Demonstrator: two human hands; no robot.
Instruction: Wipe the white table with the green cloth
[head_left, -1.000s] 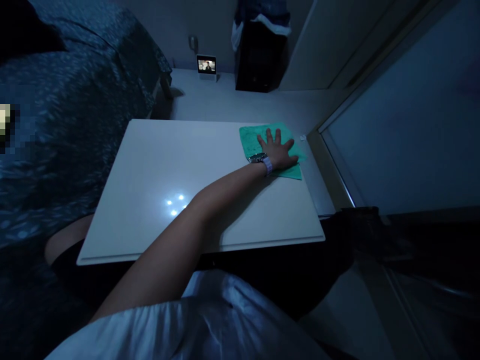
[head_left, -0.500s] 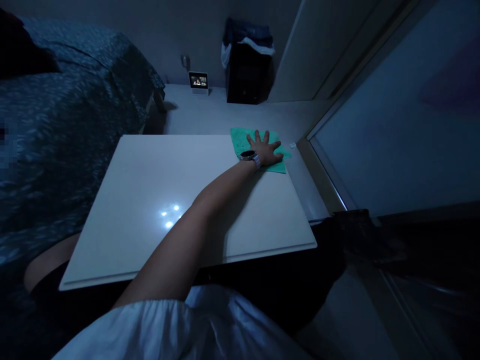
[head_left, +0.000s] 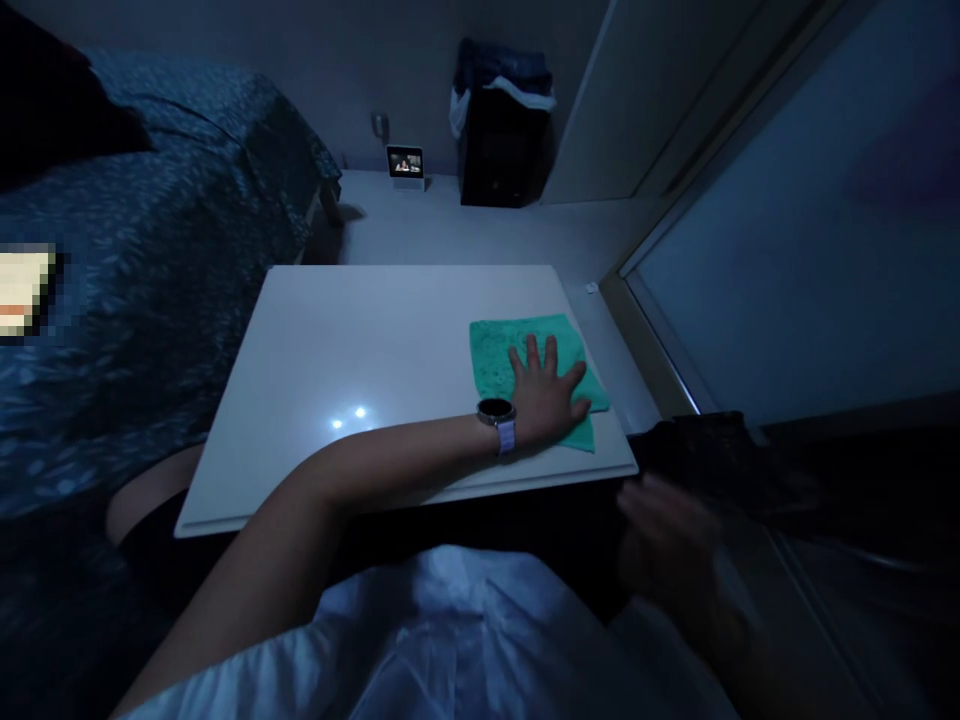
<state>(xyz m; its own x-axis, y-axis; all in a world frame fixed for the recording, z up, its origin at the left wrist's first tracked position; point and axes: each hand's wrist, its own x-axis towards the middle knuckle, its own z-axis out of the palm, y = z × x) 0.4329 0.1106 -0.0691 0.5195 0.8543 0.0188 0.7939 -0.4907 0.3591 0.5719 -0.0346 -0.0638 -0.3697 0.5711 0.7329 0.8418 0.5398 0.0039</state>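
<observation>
My left hand (head_left: 546,398), with a watch on its wrist, lies flat with fingers spread on a green cloth (head_left: 491,355). The cloth is pressed against the right side of a white tabletop (head_left: 360,320), with one corner reaching the right edge. Off the table's near right corner, my right hand (head_left: 664,535) hangs in the air, dark and smeared by motion. It touches neither the cloth nor the table, and how its fingers are set cannot be made out.
To the left is a bed with a patterned cover (head_left: 187,200). A small lit screen (head_left: 406,163) stands on the floor by the wall, beside a black box (head_left: 499,150) with folded clothes (head_left: 502,70) on top. A sliding door frame (head_left: 652,345) runs along the right.
My left hand has drawn the cloth toward me along the table's right side. My right hand has come into view at the lower right.
</observation>
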